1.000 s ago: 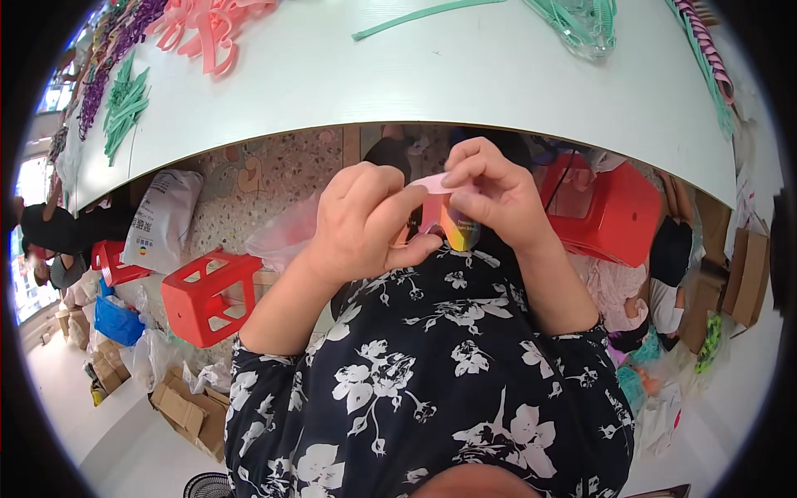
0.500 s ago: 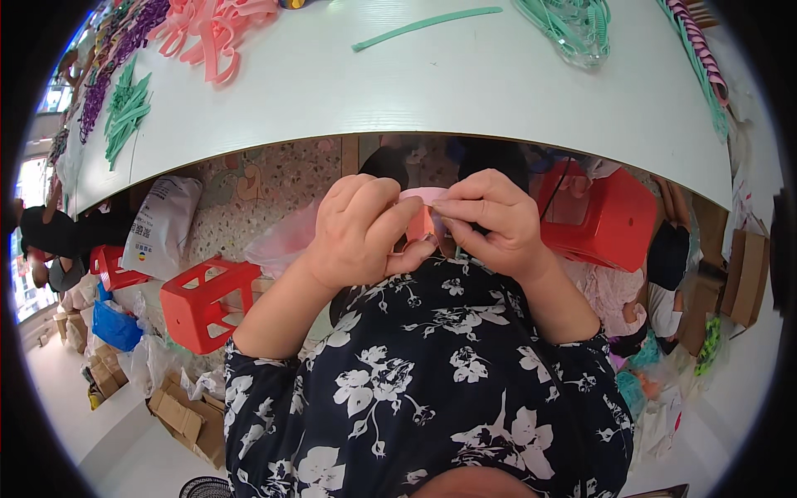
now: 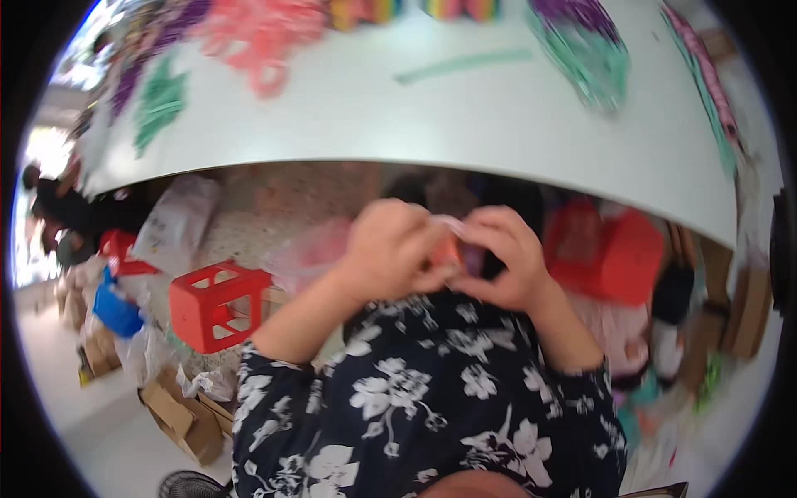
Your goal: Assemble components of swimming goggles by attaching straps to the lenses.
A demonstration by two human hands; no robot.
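A small pink strip [image 3: 449, 222], curved into a loop, is held up in front of my chest, below the table's edge. My left hand [image 3: 390, 249] is closed with its fingers on the strip's left side. My right hand [image 3: 505, 256] pinches it from the right, fingertips close to those of the left. An orange patch [image 3: 448, 249] shows between the two hands; motion blur hides whether it belongs to the same strip. One green strip [image 3: 465, 64] lies alone on the white table [image 3: 349, 116] beyond my hands.
On the table are pink strips [image 3: 257, 37], short green strips [image 3: 160, 104] and a bundle of green and purple straps [image 3: 591, 62]. Red stools stand left [image 3: 217, 307] and right [image 3: 627, 257] on the floor. A cardboard box [image 3: 187, 419] sits at the lower left.
The whole view has shifted, so the table and hands appear lower, and the picture is blurred. Colourful blocks show at the table's far side. Both hands still hold the pink strip.
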